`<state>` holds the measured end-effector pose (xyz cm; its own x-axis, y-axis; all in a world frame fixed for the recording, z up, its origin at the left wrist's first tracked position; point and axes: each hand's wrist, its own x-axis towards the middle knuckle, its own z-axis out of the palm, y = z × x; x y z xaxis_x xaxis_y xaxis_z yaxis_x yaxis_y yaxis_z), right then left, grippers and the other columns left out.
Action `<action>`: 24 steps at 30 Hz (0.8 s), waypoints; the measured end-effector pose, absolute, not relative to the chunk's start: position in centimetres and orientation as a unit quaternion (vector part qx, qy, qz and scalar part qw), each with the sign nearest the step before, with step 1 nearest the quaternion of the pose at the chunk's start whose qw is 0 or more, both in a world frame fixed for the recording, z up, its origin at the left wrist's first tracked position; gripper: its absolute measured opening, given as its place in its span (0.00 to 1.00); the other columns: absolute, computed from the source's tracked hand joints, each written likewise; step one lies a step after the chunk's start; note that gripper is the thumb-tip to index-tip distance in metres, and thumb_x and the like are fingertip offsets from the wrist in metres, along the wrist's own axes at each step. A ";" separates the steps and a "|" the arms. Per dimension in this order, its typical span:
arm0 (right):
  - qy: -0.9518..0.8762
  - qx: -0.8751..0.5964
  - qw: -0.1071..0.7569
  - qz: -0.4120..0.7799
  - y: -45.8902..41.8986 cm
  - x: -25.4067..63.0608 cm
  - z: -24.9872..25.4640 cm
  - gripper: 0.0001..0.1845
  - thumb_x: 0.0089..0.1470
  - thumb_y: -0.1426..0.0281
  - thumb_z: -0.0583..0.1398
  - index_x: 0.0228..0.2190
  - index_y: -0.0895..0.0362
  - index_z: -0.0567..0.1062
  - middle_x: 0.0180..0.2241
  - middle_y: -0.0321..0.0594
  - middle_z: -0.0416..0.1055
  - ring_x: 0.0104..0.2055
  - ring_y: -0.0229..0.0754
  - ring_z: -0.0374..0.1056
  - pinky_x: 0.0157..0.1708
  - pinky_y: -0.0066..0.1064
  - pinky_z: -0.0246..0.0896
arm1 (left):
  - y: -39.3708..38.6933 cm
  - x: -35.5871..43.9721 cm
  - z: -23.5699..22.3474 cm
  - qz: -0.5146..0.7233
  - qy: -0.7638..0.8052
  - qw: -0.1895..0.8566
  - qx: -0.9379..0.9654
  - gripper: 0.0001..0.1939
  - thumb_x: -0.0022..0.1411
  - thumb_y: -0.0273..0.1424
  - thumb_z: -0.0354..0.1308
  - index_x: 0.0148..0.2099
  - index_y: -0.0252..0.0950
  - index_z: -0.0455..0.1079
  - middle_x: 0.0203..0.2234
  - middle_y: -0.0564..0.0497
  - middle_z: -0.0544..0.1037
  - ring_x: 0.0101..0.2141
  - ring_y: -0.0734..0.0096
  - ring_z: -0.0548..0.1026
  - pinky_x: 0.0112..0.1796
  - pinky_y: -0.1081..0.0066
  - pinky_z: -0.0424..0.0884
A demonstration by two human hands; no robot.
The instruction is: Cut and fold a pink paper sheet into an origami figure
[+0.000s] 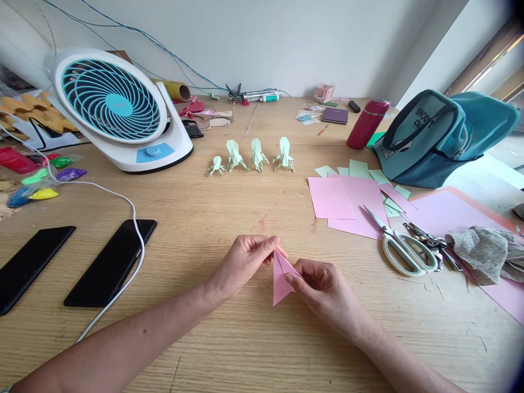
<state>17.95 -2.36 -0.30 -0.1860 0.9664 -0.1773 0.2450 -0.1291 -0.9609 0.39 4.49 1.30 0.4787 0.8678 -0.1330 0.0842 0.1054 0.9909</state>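
Note:
A small piece of folded pink paper (281,279), pointed at its top and bottom, is held above the wooden table (229,349). My left hand (250,255) pinches its upper tip between thumb and fingers. On the paper's right edge, my right hand (323,286) is closed with the thumb lying on the front face; the fingers behind are partly hidden. Beyond my hands stand several pale green folded-paper figures (256,154) in a row. To their right lie sheets of pink paper (333,197) and small green paper pieces (359,168).
White-handled scissors (403,254) lie at right beside a grey cloth (477,254). A red flask (368,123) and teal bag (434,136) stand behind. At left are a fan (118,109), two black phones (110,265) and a white cable (137,218) crossing one phone.

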 end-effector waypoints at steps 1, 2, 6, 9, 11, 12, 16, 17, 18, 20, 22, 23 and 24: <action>-0.563 -0.539 0.344 0.523 -2.4 17.9 -0.3 0.17 0.58 0.62 0.59 0.21 0.57 0.66 0.21 0.31 0.55 0.24 0.33 0.49 0.23 0.28 0.42 | 4.5 0.3 1.3 0.318 0.404 0.620 0.593 0.24 0.67 0.44 0.52 0.29 0.32 0.77 0.22 0.51 0.74 0.26 0.75 0.67 0.31 0.73 0.63; -0.563 -0.540 0.344 0.522 -2.4 17.9 -0.3 0.18 0.58 0.61 0.59 0.21 0.57 0.66 0.21 0.31 0.54 0.24 0.33 0.49 0.23 0.28 0.42 | 4.4 0.3 1.2 0.322 0.401 0.615 0.597 0.25 0.68 0.45 0.50 0.30 0.32 0.77 0.22 0.51 0.74 0.26 0.75 0.67 0.32 0.73 0.63; -0.557 -0.542 0.351 0.522 -2.2 17.7 -0.4 0.19 0.58 0.61 0.58 0.21 0.57 0.65 0.21 0.31 0.54 0.23 0.33 0.48 0.22 0.28 0.42 | 4.1 0.4 1.1 0.303 0.373 0.615 0.626 0.24 0.66 0.46 0.52 0.30 0.32 0.74 0.23 0.51 0.72 0.27 0.73 0.67 0.31 0.73 0.62; -0.563 -0.539 0.352 0.518 -2.1 17.8 -0.5 0.19 0.58 0.60 0.59 0.22 0.58 0.67 0.21 0.31 0.55 0.24 0.34 0.50 0.23 0.28 0.43 | 3.8 0.7 0.9 0.301 0.376 0.603 0.636 0.20 0.61 0.43 0.59 0.25 0.33 0.67 0.20 0.56 0.65 0.24 0.76 0.61 0.27 0.74 0.57; -0.572 -0.531 0.350 0.518 -2.1 17.9 -0.6 0.19 0.58 0.59 0.58 0.22 0.58 0.69 0.21 0.32 0.56 0.25 0.34 0.50 0.24 0.29 0.44 | 3.8 0.7 0.8 0.306 0.385 0.583 0.647 0.20 0.62 0.40 0.58 0.23 0.34 0.63 0.19 0.57 0.60 0.23 0.77 0.58 0.26 0.74 0.55; -0.577 -0.526 0.348 0.519 -2.1 18.0 -0.6 0.19 0.59 0.58 0.58 0.22 0.58 0.69 0.21 0.32 0.55 0.25 0.34 0.50 0.24 0.29 0.44 | 3.9 0.7 0.8 0.307 0.389 0.573 0.653 0.21 0.63 0.40 0.57 0.22 0.34 0.62 0.18 0.57 0.59 0.23 0.77 0.57 0.26 0.74 0.54; -0.583 -0.513 0.342 0.529 -2.0 18.3 -0.7 0.21 0.60 0.57 0.57 0.22 0.58 0.68 0.22 0.31 0.53 0.24 0.34 0.48 0.24 0.29 0.42 | 4.3 0.4 1.1 0.318 0.394 0.551 0.663 0.22 0.64 0.40 0.56 0.21 0.34 0.59 0.18 0.58 0.55 0.23 0.77 0.54 0.26 0.73 0.52; -0.581 -0.512 0.343 0.532 -2.0 18.3 -0.7 0.21 0.60 0.58 0.57 0.22 0.58 0.68 0.22 0.31 0.53 0.25 0.34 0.48 0.25 0.29 0.42 | 4.4 0.4 1.2 0.320 0.395 0.550 0.662 0.22 0.64 0.40 0.56 0.21 0.34 0.59 0.18 0.58 0.55 0.24 0.77 0.54 0.26 0.73 0.52; -0.578 -0.511 0.343 0.535 -2.0 18.4 -0.7 0.20 0.60 0.58 0.58 0.22 0.58 0.68 0.22 0.31 0.54 0.25 0.34 0.49 0.25 0.29 0.43 | 4.4 0.3 1.2 0.323 0.395 0.550 0.662 0.22 0.64 0.40 0.56 0.21 0.34 0.59 0.18 0.58 0.55 0.24 0.77 0.54 0.26 0.73 0.52; -0.574 -0.509 0.342 0.542 -2.0 18.4 -0.7 0.19 0.59 0.59 0.59 0.23 0.58 0.69 0.23 0.32 0.56 0.25 0.35 0.50 0.26 0.29 0.44 | 4.4 0.3 1.3 0.327 0.394 0.550 0.660 0.22 0.63 0.40 0.57 0.21 0.35 0.58 0.18 0.58 0.54 0.23 0.77 0.53 0.26 0.73 0.52; -0.571 -0.509 0.339 0.547 -1.9 18.4 -0.6 0.18 0.59 0.60 0.59 0.23 0.58 0.69 0.23 0.32 0.56 0.26 0.35 0.51 0.26 0.29 0.45 | 4.4 0.3 1.2 0.328 0.396 0.549 0.659 0.22 0.63 0.40 0.56 0.21 0.35 0.57 0.18 0.58 0.54 0.23 0.77 0.53 0.26 0.73 0.52; -0.570 -0.510 0.337 0.549 -1.9 18.4 -0.6 0.18 0.59 0.60 0.59 0.23 0.58 0.69 0.22 0.32 0.56 0.25 0.34 0.50 0.25 0.29 0.44 | 4.5 0.4 1.1 0.328 0.398 0.549 0.657 0.22 0.63 0.40 0.56 0.21 0.35 0.57 0.19 0.58 0.55 0.24 0.77 0.53 0.26 0.73 0.52; -0.570 -0.512 0.333 0.550 -1.9 18.4 -0.5 0.18 0.59 0.60 0.59 0.22 0.58 0.68 0.22 0.32 0.55 0.25 0.34 0.50 0.25 0.29 0.44 | 4.5 0.4 1.0 0.328 0.401 0.550 0.655 0.22 0.63 0.40 0.56 0.21 0.35 0.58 0.19 0.58 0.55 0.24 0.77 0.54 0.26 0.73 0.52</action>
